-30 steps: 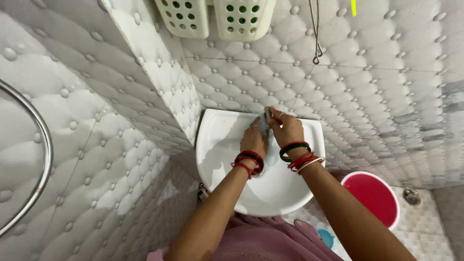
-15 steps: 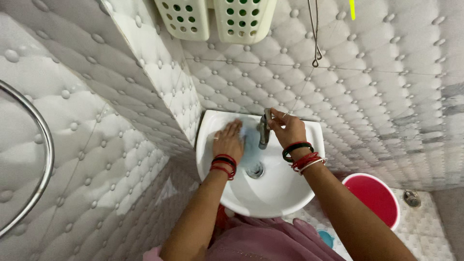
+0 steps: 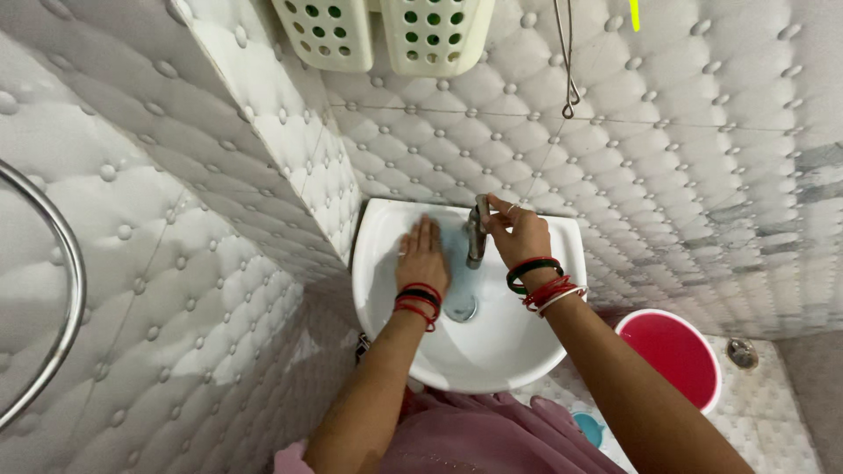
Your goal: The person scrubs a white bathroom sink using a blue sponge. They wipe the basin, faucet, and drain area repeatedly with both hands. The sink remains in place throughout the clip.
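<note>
the slim grey metal tap (image 3: pixel 476 235) stood at the back rim of the small white ceramic basin (image 3: pixel 527 351), fixed in the corner of the room. the right hand (image 3: pixel 520 235) pinched the tap's top with its fingertips, while the left hand (image 3: pixel 421 256) lay flat and spread on a pale blue cloth (image 3: pixel 453 254) inside the bowl, just left of the tap. above hung two cream perforated plastic baskets (image 3: pixel 386 31) and a thin wire hook (image 3: pixel 568 79). quilted white wall tiles (image 3: pixel 685 149) covered the walls; a round red bucket (image 3: pixel 669 355) sat on the floor to the right.
</note>
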